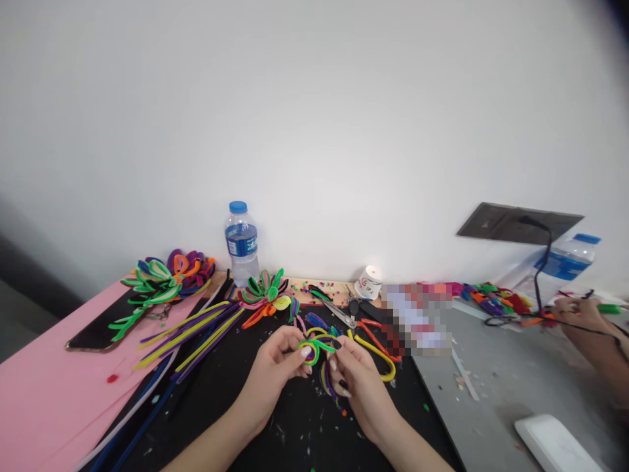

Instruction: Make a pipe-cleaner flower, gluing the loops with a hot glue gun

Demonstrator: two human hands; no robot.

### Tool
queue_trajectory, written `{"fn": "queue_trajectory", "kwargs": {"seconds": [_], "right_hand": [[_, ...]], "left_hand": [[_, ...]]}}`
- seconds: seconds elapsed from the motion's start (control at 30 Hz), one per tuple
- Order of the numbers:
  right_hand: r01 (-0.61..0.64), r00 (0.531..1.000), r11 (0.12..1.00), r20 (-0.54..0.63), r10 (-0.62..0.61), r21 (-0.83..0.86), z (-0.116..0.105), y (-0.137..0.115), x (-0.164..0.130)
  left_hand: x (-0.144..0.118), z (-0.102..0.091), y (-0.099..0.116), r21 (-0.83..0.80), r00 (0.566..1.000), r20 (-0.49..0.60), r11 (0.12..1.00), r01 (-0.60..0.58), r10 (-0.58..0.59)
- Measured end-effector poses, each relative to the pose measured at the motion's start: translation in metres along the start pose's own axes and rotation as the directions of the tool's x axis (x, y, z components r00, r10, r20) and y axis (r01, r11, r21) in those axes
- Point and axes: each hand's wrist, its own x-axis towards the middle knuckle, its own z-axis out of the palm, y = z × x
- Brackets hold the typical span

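Between my two hands is a coil of pipe cleaners (309, 353) in green, yellow and purple. My left hand (278, 364) pinches the coil between thumb and fingers. My right hand (356, 380) is closed on the green and purple ends at the coil's right side. Purple and yellow strands hang below, near my right fingers. Just behind the hands lie scissors (339, 313), red-handled pliers (378, 341) and a bent yellow pipe cleaner (376, 359). A multicoloured pipe-cleaner flower (265, 295) rests behind my left hand.
Loose yellow and purple pipe cleaners (196, 337) lie left, by a dark phone (98, 328) and more pipe-cleaner flowers (167, 278). A water bottle (242, 246) and paper cup (368, 283) stand along the wall. At right are another person's hand (582, 318) and a white box-like object (555, 442).
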Motion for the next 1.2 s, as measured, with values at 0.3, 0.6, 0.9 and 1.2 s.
{"fn": "queue_trajectory", "kwargs": {"seconds": [0.3,0.6,0.9,1.2], "right_hand": [[0.448,0.841,0.467,0.182,-0.51,-0.763,-0.008,-0.004,-0.005],[0.502,0.808,0.379,0.266,-0.526,-0.777,-0.008,-0.005,-0.005],[0.33,0.908,0.608,0.067,-0.414,-0.722,-0.006,-0.002,0.0],[0.099,0.992,0.912,-0.036,-0.123,-0.397,-0.003,-0.004,0.004]], "left_hand": [[0.003,-0.002,-0.002,0.154,0.997,0.015,0.985,-0.083,0.082],[0.004,-0.006,-0.007,0.224,0.992,0.054,0.967,-0.12,0.11],[0.003,-0.004,-0.005,0.233,0.992,0.054,0.965,-0.125,0.115],[0.003,-0.004,-0.005,0.23,0.992,0.06,0.965,-0.126,0.115]]}}
